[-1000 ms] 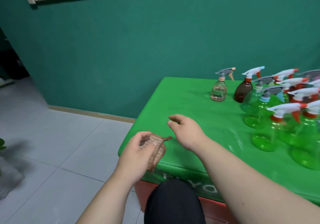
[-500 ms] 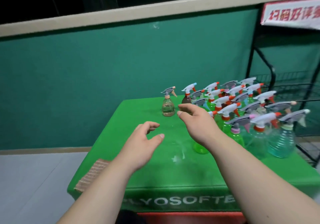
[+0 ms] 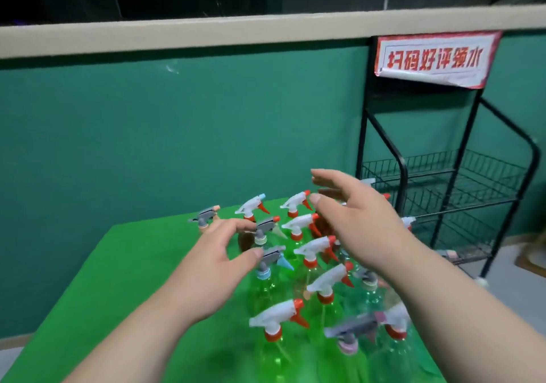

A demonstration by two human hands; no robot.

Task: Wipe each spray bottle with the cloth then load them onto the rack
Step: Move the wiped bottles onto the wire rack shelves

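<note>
Both hands hovered empty, fingers spread and loose: the left hand (image 3: 212, 267) at 9 o'clock of the crowded spray bottles (image 3: 274, 320), the right hand (image 3: 357, 223) over their far rows, hiding several. The bottles stood on a green table (image 3: 133, 279). At 3 o'clock stood a black wire rack (image 3: 443, 190) topped by a red-lettered sign (image 3: 434, 59).

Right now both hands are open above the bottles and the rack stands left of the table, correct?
No: the head view shows the rack right of the table. The left hand and right hand are indeed open above the bottles.
</note>
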